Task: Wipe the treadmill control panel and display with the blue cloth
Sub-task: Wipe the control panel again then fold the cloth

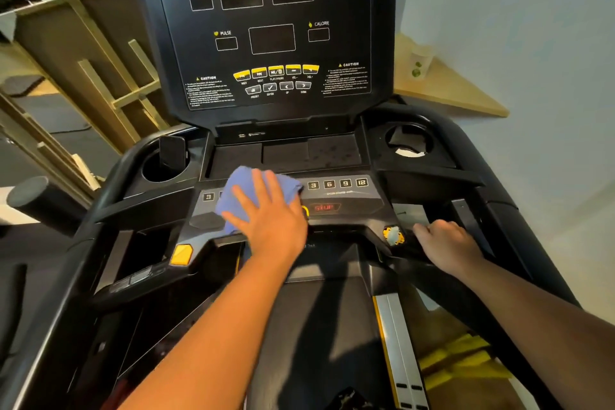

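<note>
The blue cloth [244, 186] lies on the left half of the treadmill's lower control panel [346, 200], covering some of its number buttons. My left hand [269, 216] presses flat on the cloth with fingers spread. Further right, my right hand [446, 245] curls around the black handlebar [409, 255], beside a yellow knob [393, 236]. Above stands the dark display [271, 38], with its INCLINE, TIME, SPEED and PULSE windows unlit and a row of yellow buttons [276, 71].
A phone [172, 151] stands in the left cup holder; the right cup holder [409, 141] holds a white scrap. Wooden frames [100, 83] lean on the left. A pale wall [515, 43] runs along the right, with a wooden shelf [446, 90].
</note>
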